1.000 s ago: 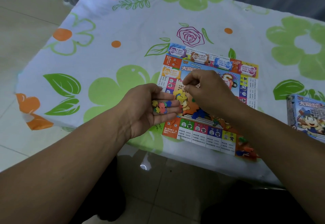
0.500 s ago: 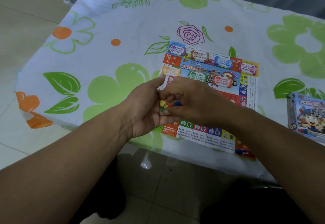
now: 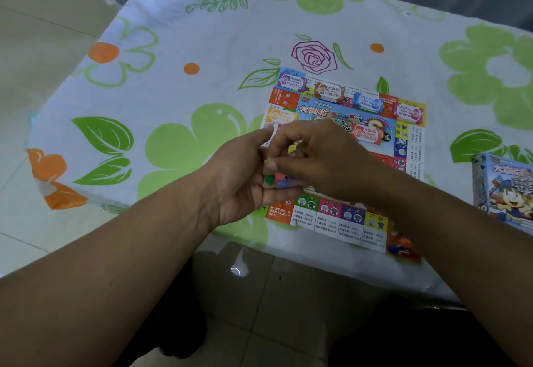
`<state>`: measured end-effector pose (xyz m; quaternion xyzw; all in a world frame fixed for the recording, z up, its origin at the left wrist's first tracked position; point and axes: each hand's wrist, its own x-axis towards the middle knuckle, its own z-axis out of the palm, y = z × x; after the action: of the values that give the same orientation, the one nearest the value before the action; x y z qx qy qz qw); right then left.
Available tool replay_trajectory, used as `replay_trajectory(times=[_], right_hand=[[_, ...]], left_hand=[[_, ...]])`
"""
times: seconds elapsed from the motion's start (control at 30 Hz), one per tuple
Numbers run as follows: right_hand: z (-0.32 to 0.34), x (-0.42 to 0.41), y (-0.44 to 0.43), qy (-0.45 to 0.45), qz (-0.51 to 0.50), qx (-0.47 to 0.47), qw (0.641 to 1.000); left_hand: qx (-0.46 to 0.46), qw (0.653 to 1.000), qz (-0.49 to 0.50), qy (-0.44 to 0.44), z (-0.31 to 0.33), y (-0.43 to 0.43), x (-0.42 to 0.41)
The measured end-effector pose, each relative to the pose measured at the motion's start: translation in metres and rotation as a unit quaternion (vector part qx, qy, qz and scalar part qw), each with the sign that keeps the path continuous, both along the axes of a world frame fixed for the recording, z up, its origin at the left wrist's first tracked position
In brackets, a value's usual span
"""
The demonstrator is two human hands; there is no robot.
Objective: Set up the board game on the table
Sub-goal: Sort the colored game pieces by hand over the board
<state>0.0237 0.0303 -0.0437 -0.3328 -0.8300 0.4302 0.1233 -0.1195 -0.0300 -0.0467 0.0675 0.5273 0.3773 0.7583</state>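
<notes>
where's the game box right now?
Head view, far right edge: the game box lies on the tablecloth, right of the board and clear of it, partly cropped.

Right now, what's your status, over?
Left hand palm-up, carrying small coloured pieces. Right hand curled over them, grip unclear. Board laid out; box off to its right.

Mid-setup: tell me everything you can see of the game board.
The game board is a thin, paper-looking sheet lying flat on the flowered tablecloth, close to the table's near edge. Coloured squares with small print ring a blue title panel. Bundles of play money lie along its far edge, another near the centre. Small coloured pieces sit on its near right corner. The left hand and right hand cover its near-left part; whether they touch it cannot be told.
</notes>
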Motion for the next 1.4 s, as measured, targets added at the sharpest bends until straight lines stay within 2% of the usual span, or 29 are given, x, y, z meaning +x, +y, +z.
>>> replay_trajectory(times=[0.1,0.2,0.37,0.57,0.93,1.07,1.2,1.3,1.4], right_hand=[[0.001,0.003,0.011,0.025,-0.086,0.010,0.996],[-0.008,0.011,0.023,-0.024,-0.136,0.017,0.990],[-0.026,0.016,0.029,-0.107,-0.151,0.015,0.983],[-0.036,0.014,0.035,-0.141,-0.152,0.040,0.977],[-0.032,0.013,0.034,-0.158,-0.111,0.049,0.980],[-0.023,0.012,0.028,-0.124,-0.112,0.073,0.983],[-0.007,0.011,0.014,-0.053,-0.034,0.046,0.997],[-0.005,0.014,0.004,-0.073,0.035,0.069,0.994],[-0.006,0.015,0.001,-0.091,0.053,0.087,0.991]], left_hand=[[-0.021,0.999,-0.005,0.025,0.000,0.000,-0.002],[-0.037,0.999,0.007,0.035,0.000,0.000,-0.004],[-0.043,0.998,0.011,0.039,-0.001,0.000,-0.005],[-0.050,0.998,0.011,0.042,-0.002,0.000,-0.005],[-0.049,0.997,0.018,0.049,-0.002,0.001,-0.005],[-0.045,0.998,0.020,0.045,-0.003,0.001,-0.005],[-0.031,0.998,0.021,0.041,-0.004,0.002,-0.004],[-0.019,0.999,0.024,0.032,-0.003,0.002,-0.001],[-0.014,0.999,0.010,0.034,-0.002,0.003,0.002]])
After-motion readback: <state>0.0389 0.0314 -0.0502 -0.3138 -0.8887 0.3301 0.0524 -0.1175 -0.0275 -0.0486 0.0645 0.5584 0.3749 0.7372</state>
